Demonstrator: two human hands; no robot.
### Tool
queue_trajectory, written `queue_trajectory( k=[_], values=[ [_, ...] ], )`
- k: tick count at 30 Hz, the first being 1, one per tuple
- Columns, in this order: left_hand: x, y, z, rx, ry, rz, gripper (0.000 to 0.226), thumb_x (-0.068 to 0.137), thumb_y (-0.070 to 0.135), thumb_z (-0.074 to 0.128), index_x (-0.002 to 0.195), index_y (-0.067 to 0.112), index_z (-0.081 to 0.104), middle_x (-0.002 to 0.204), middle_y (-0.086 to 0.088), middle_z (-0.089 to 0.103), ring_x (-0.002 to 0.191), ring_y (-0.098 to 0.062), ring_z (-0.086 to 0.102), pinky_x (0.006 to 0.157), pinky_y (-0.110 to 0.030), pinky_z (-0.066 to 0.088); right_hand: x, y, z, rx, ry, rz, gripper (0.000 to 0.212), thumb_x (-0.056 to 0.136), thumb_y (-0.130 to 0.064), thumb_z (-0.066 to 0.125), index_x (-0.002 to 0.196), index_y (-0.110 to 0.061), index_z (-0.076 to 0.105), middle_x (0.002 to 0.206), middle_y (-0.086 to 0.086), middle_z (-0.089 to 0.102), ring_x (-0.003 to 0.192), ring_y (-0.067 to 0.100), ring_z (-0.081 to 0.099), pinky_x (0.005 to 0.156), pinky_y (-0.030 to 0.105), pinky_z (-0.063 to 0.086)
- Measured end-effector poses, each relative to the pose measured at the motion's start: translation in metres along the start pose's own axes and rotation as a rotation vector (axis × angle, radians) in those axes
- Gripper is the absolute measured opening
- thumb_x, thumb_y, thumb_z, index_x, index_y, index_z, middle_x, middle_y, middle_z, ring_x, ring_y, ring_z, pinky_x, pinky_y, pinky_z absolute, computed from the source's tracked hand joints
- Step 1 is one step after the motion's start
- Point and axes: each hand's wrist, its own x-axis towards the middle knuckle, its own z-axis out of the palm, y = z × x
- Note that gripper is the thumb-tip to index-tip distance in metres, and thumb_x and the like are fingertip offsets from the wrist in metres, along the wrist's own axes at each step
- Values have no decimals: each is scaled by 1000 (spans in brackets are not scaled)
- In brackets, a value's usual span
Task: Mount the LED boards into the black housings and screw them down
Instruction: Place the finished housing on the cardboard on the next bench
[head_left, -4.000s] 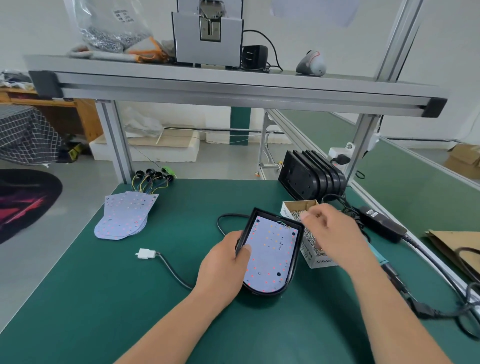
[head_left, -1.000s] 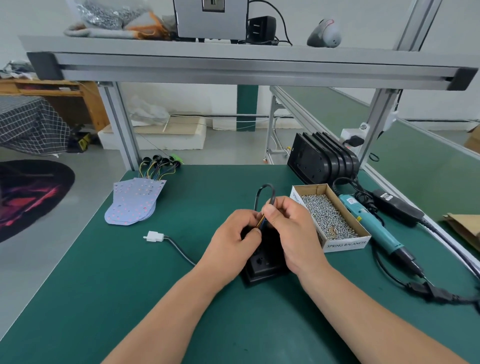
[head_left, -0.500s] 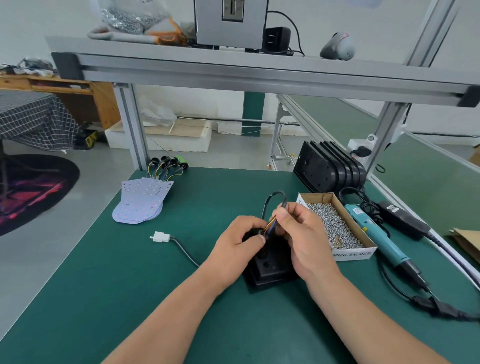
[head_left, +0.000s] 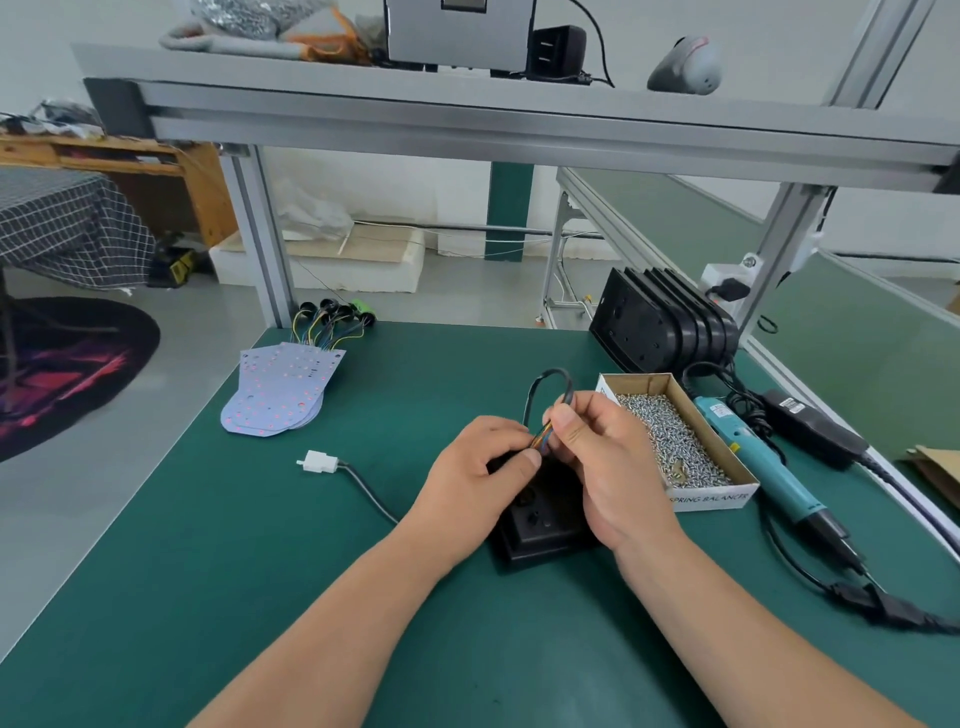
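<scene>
On the green table, right in front of the person, one black housing lay flat with its back side up. Its long side ran almost straight away from the person. The near end showed well, with small round holes in it. The far end was hidden under both hands. The left hand was curled over the far left part of the black housing and gripped it, with the thumb tip pressed on top. The right hand pinched a bunch of coloured wires between thumb and first finger, just above the black housing. A black cable made a loop above those fingers. Where the coloured wires went into the black housing was hidden, and I could not tell if a board sat inside. A white plug lay to the left, and its cord ran under the left wrist. A pile of LED boards lay at the far left of the table. More housings stood on edge in a row at the far right. A box of screws sat just beside the right hand, and a blue screwdriver lay next to the box.
</scene>
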Motion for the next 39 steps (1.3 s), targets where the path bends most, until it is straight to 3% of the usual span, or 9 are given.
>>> queue_trajectory(
  k=[5,8,12,18,22,27,31,34,39],
  values=[
    [1,0,3,89,-29,-18,18,93,32,59,92,29,77,118,21,66,123,12,53,99,-6,37,-1,3,2,15,66,9,8,102,-2,59,96,2,62,75,11,56,68,18,48,71,36,46],
    [1,2,3,116,-51,-8,22,90,30,54,86,20,73,111,2,65,103,16,49,89,-2,37,-1,3,2,32,84,15,10,103,-3,59,94,-1,63,73,7,57,67,15,48,68,31,45],
    [0,2,3,114,-52,-44,22,88,27,52,88,26,74,107,7,62,93,19,49,84,0,36,0,2,1,43,76,22,13,103,-3,59,91,-4,62,74,8,56,67,15,47,68,31,45],
    [-3,3,-1,118,-47,-33,20,95,34,64,110,30,76,117,19,64,120,3,56,99,-13,41,1,0,-4,64,60,28,10,103,-5,61,93,-5,63,76,8,57,66,14,47,68,28,44],
    [-7,5,-7,107,-104,-83,89,74,68,71,154,37,46,141,21,43,135,13,39,111,-12,32,5,-3,-11,107,67,35,7,103,-8,62,99,-2,63,74,6,61,62,15,52,61,25,48],
    [-7,8,-14,37,-233,-104,137,58,70,85,167,42,8,157,18,24,151,9,18,119,-19,24,9,-5,-16,220,75,112,13,103,-12,63,95,-2,63,70,9,63,60,16,61,57,23,57],
    [-9,7,-15,62,-280,-85,148,59,58,96,163,53,-9,162,35,-3,155,13,-2,123,-24,16,13,-6,-17,337,107,116,13,102,-10,64,90,-5,62,71,9,66,63,17,66,60,23,60],
    [-10,2,-13,132,-304,-67,150,62,53,98,161,54,-14,160,42,-16,147,25,-10,115,-8,11,15,-8,-18,390,112,129,13,99,-10,67,86,-7,62,71,9,67,62,16,68,61,23,60],
    [-8,-1,-13,123,-250,-97,137,65,51,92,166,47,-2,154,42,6,138,30,17,98,9,25,16,-9,-18,246,127,102,14,101,-12,68,92,-5,60,76,9,65,69,16,67,64,25,61]
  ],
)
